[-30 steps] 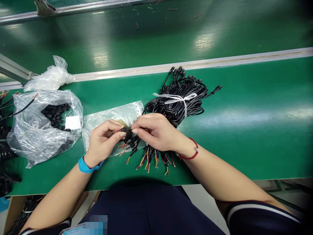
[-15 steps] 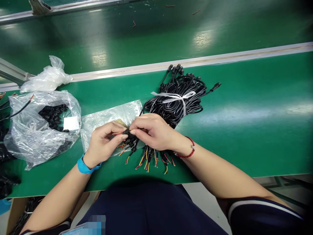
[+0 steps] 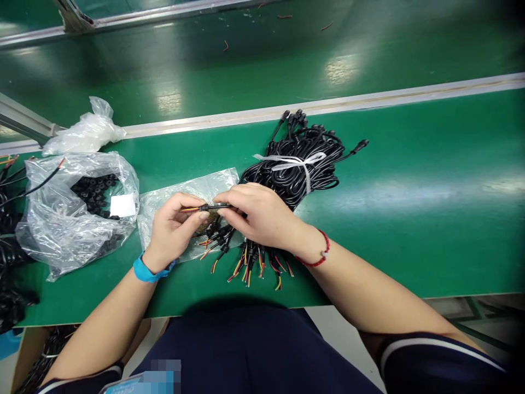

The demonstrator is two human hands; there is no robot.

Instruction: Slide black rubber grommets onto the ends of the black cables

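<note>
Both hands meet over the near part of the green bench. My right hand (image 3: 262,216) pinches a thin black cable (image 3: 215,207) just behind its end. My left hand (image 3: 174,230) pinches that same cable's end, where red and yellow wire tips stick out. Under the hands lies a bundle of black cables (image 3: 297,164) tied with a white strip, its stripped coloured ends (image 3: 250,268) fanned toward me. A flat clear bag (image 3: 184,194) with small brownish parts lies beneath my left hand.
A crumpled clear bag (image 3: 61,219) of small black ring parts sits at the left, a second crumpled bag (image 3: 84,134) behind it. More black cables lie at the far left edge (image 3: 10,241). A metal rail (image 3: 328,104) separates a darker green belt beyond.
One cable has been lifted out of the fanned ends and now lies level between my two hands; the coloured wire tips show by the left fingers. Both hands rose slightly.
</note>
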